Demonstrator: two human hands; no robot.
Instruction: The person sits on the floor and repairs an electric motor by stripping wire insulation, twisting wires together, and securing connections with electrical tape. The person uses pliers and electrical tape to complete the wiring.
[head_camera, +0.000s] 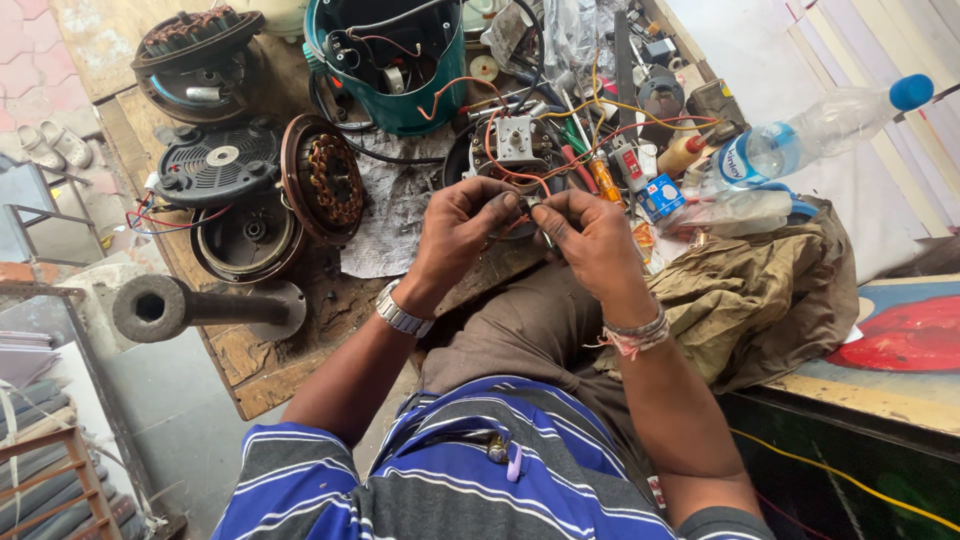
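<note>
My left hand (462, 232) and my right hand (590, 238) meet above my lap at the edge of the wooden workbench (260, 372). Their fingertips pinch a small dark part (530, 204) with thin red wires (497, 160) running up to a round motor unit with a white block (517, 140) on the bench. What exactly the part is stays hidden by my fingers. A metal watch sits on my left wrist and a thread band on my right.
A teal appliance housing (400, 70) stands at the back. Motor stators and fan covers (322, 178) lie to the left, with a metal pipe stand (170, 306). A clear plastic bottle (820, 130), screwdrivers and an olive cloth (750, 290) lie to the right.
</note>
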